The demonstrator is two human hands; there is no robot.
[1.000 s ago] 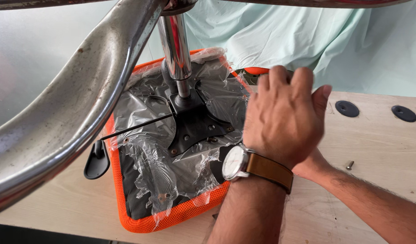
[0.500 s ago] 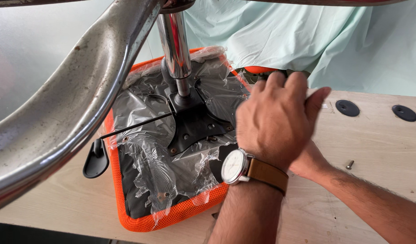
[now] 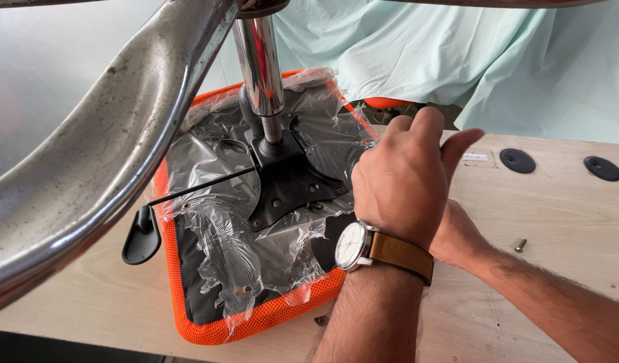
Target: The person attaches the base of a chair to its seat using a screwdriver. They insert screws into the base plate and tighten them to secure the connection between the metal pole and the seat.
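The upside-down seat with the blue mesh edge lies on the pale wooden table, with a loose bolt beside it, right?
Not quite: in the head view the mesh edge of the upside-down seat is orange, not blue. It does lie on the pale wooden table, with a small loose metal bolt beside it.

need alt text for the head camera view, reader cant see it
Two bare hands work at the right edge of an upturned orange mesh chair seat lying on a pale wooden table; the left hand, a brown-strapped wristwatch on its wrist, covers most of the right hand. Torn clear plastic wrap covers the seat's black underside, where a chrome column rises.
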